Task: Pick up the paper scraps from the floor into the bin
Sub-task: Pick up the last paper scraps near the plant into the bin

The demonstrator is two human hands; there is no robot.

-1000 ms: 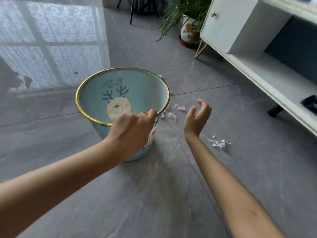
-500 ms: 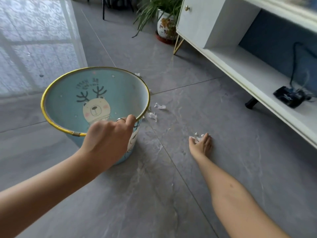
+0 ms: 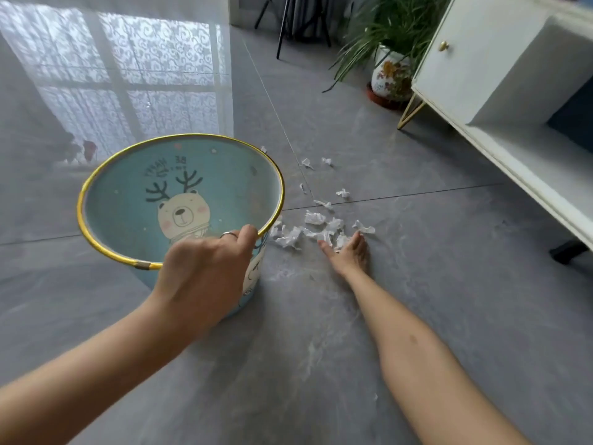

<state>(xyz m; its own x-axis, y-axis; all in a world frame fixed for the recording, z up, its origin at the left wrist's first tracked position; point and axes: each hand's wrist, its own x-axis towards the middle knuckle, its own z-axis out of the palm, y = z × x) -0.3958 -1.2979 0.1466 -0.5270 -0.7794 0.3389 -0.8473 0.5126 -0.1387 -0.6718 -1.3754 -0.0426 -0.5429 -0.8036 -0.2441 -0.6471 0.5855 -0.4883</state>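
On grey floor (image 3: 417,284), with left grip (image 3: 205,271) clasping bin (image 3: 128,203) rim, sweep paper scraps (image 3: 316,218) together under flat right grip (image 3: 348,255), then lift.

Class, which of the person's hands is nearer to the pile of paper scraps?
Right. The right hand touches the pile of paper scraps at its near edge; the left hand grips the bin rim, to the pile's left.

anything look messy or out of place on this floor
Yes: torn white paper scraps lie scattered on the grey floor just right of the bin, most of them clustered against the right hand, with a few strays farther beyond it.
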